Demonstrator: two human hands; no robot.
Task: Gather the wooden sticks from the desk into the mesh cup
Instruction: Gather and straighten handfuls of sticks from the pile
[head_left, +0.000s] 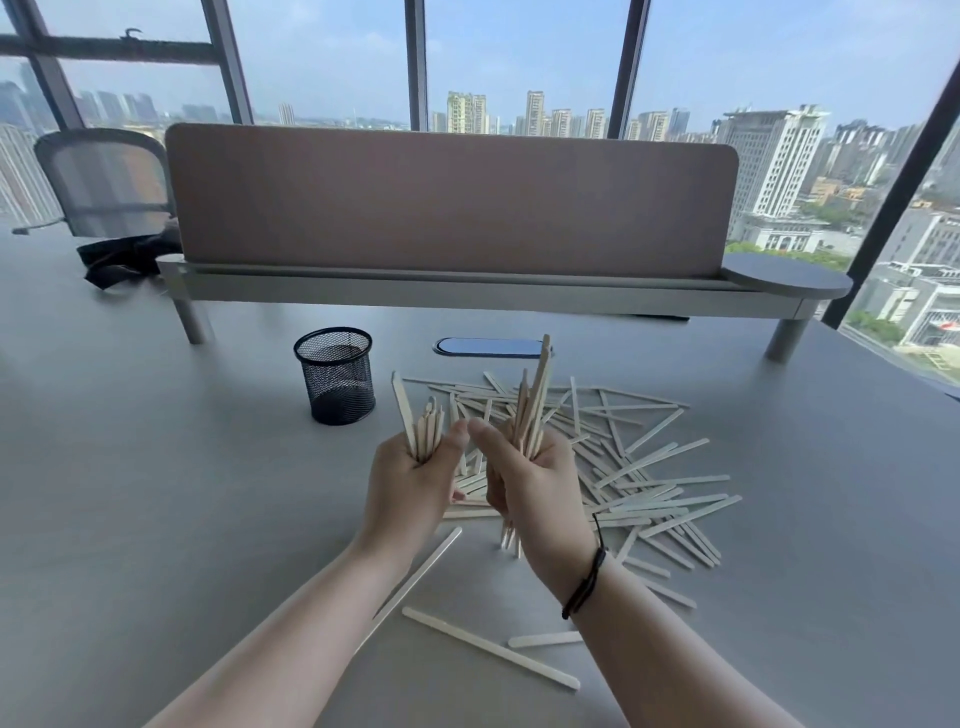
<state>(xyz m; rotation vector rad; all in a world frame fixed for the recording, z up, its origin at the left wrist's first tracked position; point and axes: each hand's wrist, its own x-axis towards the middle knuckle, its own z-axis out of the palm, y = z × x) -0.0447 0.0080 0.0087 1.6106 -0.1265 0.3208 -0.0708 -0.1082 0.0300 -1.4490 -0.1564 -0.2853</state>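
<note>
A grey desk sits before high windows. The left hand clamps an upright bundle of sticks, and the right hand clamps a taller bundle, likely squaring them for dropping in. Loose sticks lie scattered just beyond. The mesh cup stands empty-looking, near the left.

Item count, as visible:

- Hands: two, a left hand and a right hand, each gripping one bundle of sticks; two bundles in total
- Mesh cup: one
- Loose wooden sticks on the desk: several dozen, overlapping; exact number cannot be determined
- Wrist cord: one
- Desk divider panel: one
- Office chair: one
</note>
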